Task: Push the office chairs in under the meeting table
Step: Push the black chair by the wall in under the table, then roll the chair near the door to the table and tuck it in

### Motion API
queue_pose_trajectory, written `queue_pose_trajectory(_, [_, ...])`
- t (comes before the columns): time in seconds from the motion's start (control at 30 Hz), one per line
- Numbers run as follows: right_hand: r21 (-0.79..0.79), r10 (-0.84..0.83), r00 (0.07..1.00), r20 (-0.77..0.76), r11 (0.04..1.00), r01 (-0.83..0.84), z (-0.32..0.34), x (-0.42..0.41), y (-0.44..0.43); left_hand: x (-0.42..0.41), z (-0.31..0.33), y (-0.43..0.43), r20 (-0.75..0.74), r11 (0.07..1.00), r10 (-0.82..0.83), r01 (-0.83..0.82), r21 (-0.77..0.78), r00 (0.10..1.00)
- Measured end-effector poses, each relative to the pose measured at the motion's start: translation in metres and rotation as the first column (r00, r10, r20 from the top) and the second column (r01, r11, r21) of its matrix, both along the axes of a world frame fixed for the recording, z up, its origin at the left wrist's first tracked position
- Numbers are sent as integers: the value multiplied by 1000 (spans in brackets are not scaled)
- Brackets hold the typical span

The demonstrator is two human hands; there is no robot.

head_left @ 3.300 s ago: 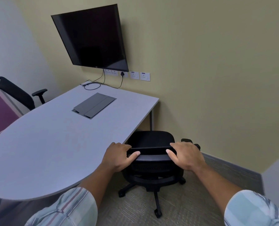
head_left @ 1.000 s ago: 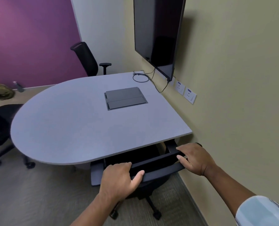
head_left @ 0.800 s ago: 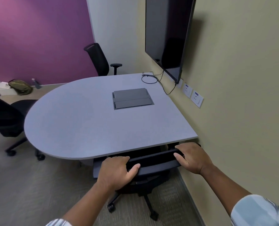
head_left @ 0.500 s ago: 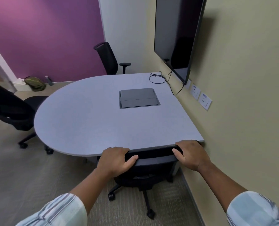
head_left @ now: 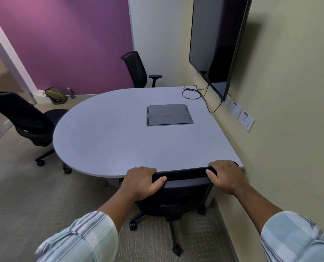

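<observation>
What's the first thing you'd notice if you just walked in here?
Probably the two hands, left hand and right hand, gripping the back of a black chair at the near edge of the big grey table. Next, the dark screen on the right wall and the purple wall behind.

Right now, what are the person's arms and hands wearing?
Both hands are bare: left hand, right hand. No gloves, rings or watch show. Each forearm is bare up to a loose pale sleeve with blue-grey stripes, left sleeve, right sleeve.
</observation>
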State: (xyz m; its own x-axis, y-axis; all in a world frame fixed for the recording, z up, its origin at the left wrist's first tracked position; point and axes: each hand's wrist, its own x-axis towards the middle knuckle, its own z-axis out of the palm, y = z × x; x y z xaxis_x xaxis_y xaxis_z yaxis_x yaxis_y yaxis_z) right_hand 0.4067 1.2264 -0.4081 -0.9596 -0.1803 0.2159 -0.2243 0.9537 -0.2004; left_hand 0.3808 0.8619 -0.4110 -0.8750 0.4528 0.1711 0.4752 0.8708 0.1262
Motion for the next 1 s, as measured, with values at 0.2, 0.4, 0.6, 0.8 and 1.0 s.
queue_pose_trajectory(0.2, [1, -10, 1000, 13, 1000, 10, 3, 5, -4, 3, 0, -1, 0, 1000, 2, -2, -5, 1000])
queue_pose_trajectory(0.4, [28, -32, 997, 70, 999, 30, 7, 9, -7, 3, 1, -2, 47, 1000, 17, -17, -7, 999])
queue_pose_trajectory(0.6, [47, -61, 984, 167, 997, 54, 23, 13, -16, 4, 9, -9, 118, 996, 38, -28, -81, 992])
queue_pose_trajectory(0.8, [10, -103, 994, 39, 995, 103, 55, -8, -50, -7, 38, -44, 26, 995, 97, -96, -41, 995])
queue_pose_trajectory(1.0, [66, -102, 991, -83, 992, 108, 79, -34, -87, -27, 52, -80, -89, 984, 177, -179, -7, 980])
